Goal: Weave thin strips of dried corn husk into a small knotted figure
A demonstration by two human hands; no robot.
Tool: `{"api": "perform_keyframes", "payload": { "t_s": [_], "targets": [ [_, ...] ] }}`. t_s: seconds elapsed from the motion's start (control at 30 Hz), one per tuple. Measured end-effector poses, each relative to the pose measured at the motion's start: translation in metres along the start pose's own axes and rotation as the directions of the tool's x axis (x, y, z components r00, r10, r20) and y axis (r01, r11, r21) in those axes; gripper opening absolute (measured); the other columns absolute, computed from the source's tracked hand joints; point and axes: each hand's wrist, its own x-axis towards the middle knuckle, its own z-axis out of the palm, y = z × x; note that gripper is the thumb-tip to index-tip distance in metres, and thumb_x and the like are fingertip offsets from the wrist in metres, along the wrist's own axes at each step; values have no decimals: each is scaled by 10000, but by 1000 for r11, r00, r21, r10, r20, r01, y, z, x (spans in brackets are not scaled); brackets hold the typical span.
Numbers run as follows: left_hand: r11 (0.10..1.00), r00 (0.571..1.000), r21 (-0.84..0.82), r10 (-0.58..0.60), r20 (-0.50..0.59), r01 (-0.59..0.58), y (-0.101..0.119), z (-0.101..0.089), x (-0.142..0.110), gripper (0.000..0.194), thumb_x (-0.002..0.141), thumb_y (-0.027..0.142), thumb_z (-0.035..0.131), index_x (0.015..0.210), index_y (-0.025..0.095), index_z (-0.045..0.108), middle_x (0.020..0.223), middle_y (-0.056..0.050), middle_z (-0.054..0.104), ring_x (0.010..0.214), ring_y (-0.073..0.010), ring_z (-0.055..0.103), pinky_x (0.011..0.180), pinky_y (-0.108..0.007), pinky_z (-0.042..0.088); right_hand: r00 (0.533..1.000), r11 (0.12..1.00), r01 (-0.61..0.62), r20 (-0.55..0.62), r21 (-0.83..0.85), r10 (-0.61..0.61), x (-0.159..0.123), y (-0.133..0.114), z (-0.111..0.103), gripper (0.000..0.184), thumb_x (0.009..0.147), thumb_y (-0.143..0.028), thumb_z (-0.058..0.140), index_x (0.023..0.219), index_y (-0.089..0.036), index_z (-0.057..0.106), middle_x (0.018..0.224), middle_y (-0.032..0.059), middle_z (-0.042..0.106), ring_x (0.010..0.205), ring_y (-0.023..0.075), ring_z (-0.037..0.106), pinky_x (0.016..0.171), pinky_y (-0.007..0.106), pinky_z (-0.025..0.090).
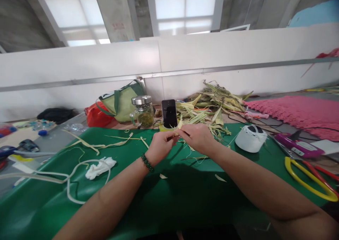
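Observation:
Both hands meet over the green mat (185, 197), in front of an upright phone (169, 113). My left hand (161, 146) has its fingers closed in a pinch, and a green bead bracelet (147, 162) circles that wrist. Its fingertips touch those of my right hand (198, 136), which is also closed. Between them shows a pale strip of corn husk (180, 124), partly hidden by the fingers. Behind and right of the hands lies a loose pile of husk strips (196, 117). Small husk scraps (163, 176) rest on the mat nearer to me.
A lidded glass jar (144, 114) and a green bag (119, 104) stand at the back left. Right are a white string spool (251, 138), a purple glue gun (299, 145) and yellow-handled scissors (307, 180). White cable (69, 183) and crumpled tissue (100, 168) lie left.

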Motion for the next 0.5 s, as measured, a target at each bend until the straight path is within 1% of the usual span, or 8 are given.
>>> {"api": "perform_keyframes", "payload": {
  "t_s": [0.1, 0.13, 0.2, 0.27, 0.33, 0.4, 0.47, 0.5],
  "targets": [
    [994, 999, 99, 42, 24, -44, 4, -2, -1, 198, 774, 206, 536, 663, 152, 690, 548, 9, 622, 543, -110, 510, 536, -197, 360, 990, 989, 116, -75, -90, -123, -4, -3, -1, 343, 855, -263, 440, 546, -162, 549, 513, 19, 553, 480, 106, 431, 507, 260, 212],
    [990, 998, 130, 49, 29, -53, 6, -3, -2, 208, 777, 198, 530, 641, 149, 679, 542, 8, 616, 537, -106, 503, 537, -199, 348, 986, 988, 130, -90, -86, -138, -4, -4, -1, 317, 831, -248, 455, 536, -165, 532, 502, 13, 539, 474, 103, 422, 504, 258, 213],
    [987, 999, 156, 42, 26, -45, 8, -4, -2, 230, 781, 192, 520, 597, 147, 651, 530, 8, 605, 530, -105, 499, 528, -201, 335, 989, 994, 98, -110, -40, -101, -4, -5, -2, 299, 799, -257, 491, 513, -171, 485, 470, -5, 494, 450, 94, 388, 492, 250, 213],
    [995, 1000, 101, -6, 0, 6, 9, -4, -1, 258, 795, 235, 520, 574, 149, 622, 524, 6, 607, 524, -109, 519, 515, -198, 347, 993, 999, 14, -119, 43, -8, -2, -5, -4, 345, 808, -292, 499, 489, -177, 434, 437, -25, 441, 424, 82, 344, 477, 239, 217],
    [997, 997, -5, -72, -23, 72, 9, -4, 0, 283, 807, 304, 526, 582, 154, 612, 536, 0, 628, 529, -119, 562, 515, -198, 387, 985, 991, -64, -153, 119, 82, 1, -3, -8, 356, 818, -311, 501, 496, -182, 425, 424, -40, 418, 413, 76, 337, 469, 226, 238],
    [990, 993, -88, -117, -30, 114, 8, -3, 2, 296, 807, 351, 535, 596, 158, 612, 557, -7, 649, 547, -131, 604, 534, -204, 430, 960, 983, -102, -245, 151, 138, 1, -2, -11, 246, 814, -298, 515, 593, -188, 507, 441, -50, 449, 415, 79, 374, 473, 216, 269],
    [985, 991, -124, -127, -29, 123, 7, -2, 3, 287, 801, 353, 539, 602, 160, 615, 565, -8, 654, 551, -136, 617, 541, -208, 449, 937, 989, -52, -337, 139, 97, -1, -3, -13, 131, 823, -282, 514, 756, -192, 580, 485, -47, 519, 432, 87, 433, 490, 213, 303],
    [985, 992, -127, -119, -29, 115, 7, -2, 3, 277, 797, 340, 537, 602, 160, 616, 562, -7, 651, 547, -135, 613, 536, -207, 449, 937, 992, 0, -346, 124, 43, -3, -5, -13, 136, 841, -285, 502, 813, -191, 597, 520, -34, 560, 455, 91, 469, 505, 215, 319]
  ]
}}
